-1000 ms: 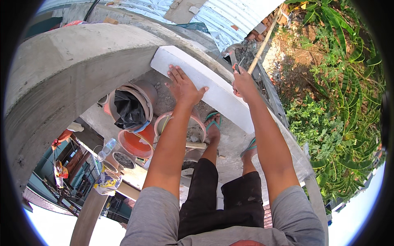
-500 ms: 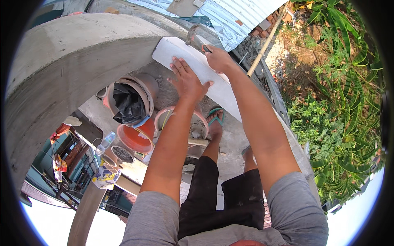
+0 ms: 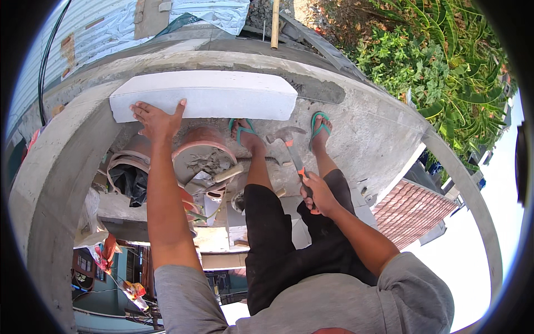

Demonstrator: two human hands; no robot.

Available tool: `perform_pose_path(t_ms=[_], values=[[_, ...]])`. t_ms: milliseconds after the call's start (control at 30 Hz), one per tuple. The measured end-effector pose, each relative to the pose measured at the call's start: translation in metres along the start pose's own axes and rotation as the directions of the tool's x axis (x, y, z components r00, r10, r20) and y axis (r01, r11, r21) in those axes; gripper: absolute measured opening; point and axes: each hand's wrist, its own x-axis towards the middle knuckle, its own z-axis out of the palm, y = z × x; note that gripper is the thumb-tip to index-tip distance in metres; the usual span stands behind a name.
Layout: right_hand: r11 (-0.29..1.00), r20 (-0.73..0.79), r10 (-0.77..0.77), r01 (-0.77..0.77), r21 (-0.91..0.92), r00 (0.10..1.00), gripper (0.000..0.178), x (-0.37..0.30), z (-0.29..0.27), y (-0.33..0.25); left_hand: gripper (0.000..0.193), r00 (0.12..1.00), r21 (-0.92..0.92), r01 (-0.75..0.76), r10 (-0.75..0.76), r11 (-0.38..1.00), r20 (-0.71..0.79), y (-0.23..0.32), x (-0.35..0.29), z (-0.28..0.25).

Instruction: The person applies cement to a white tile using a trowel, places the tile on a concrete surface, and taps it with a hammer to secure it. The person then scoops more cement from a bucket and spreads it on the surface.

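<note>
In the head view, a long white block (image 3: 203,94) lies along the outer edge of a concrete slab (image 3: 361,147), its left end up against a thick concrete wall (image 3: 58,156). The left hand (image 3: 158,122) rests on the block's near side toward that end, its grip wide and flat, with the thumb spread away from the fingers; it presses on the block rather than closing round it.

The right hand (image 3: 317,193) is in front of the right thigh, its grip closed round the orange-and-black handle of a claw hammer (image 3: 293,154). The hammer's metal head points away from the body, between the two feet in the picture and apart from the block.

Just beyond the block's right end, a darker grey patch of mortar (image 3: 320,90) runs along the slab's outer edge, and a thin string (image 3: 378,117) stretches past it. The feet, in green sandals (image 3: 321,131), stand on the slab near the block, the left one close to its near side. Left of the legs are a pinkish bucket (image 3: 203,136) with grey lumps inside and, nearer the wall, another container (image 3: 138,146) with black plastic (image 3: 133,183) in it. A bamboo pole (image 3: 275,25) lies past the slab's outer edge.
</note>
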Motion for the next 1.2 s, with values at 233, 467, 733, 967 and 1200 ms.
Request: perform_pose_path(t_ms=[233, 467, 733, 967, 1200], values=[[0.907, -0.300, -0.096, 0.207, 0.365, 0.949, 0.030, 0.055, -0.048, -0.018, 0.158, 1.000, 0.039, 0.012, -0.013, 0.999, 0.014, -0.006, 0.013, 0.010], [0.796, -0.279, -0.128, 0.267, 0.543, 0.952, 0.036, 0.066, -0.041, -0.035, 0.160, 1.000, 0.076, -0.017, 0.017, 0.997, 0.007, -0.013, 0.026, 0.015], [0.898, -0.283, -0.172, 0.269, 0.349, 0.943, 0.037, 0.089, -0.001, -0.029, 0.161, 0.996, 0.032, -0.068, 0.070, 0.997, -0.048, -0.019, 0.033, 0.025], [0.937, -0.242, -0.148, 0.214, 0.276, 0.959, 0.043, 0.088, -0.022, -0.037, 0.161, 0.992, 0.026, -0.085, 0.087, 0.996, -0.096, -0.030, 0.036, 0.032], [0.922, -0.224, -0.154, 0.222, 0.318, 0.962, 0.023, 0.110, 0.012, -0.033, 0.162, 0.987, 0.011, -0.102, 0.103, 0.995, -0.120, -0.034, 0.039, 0.037]])
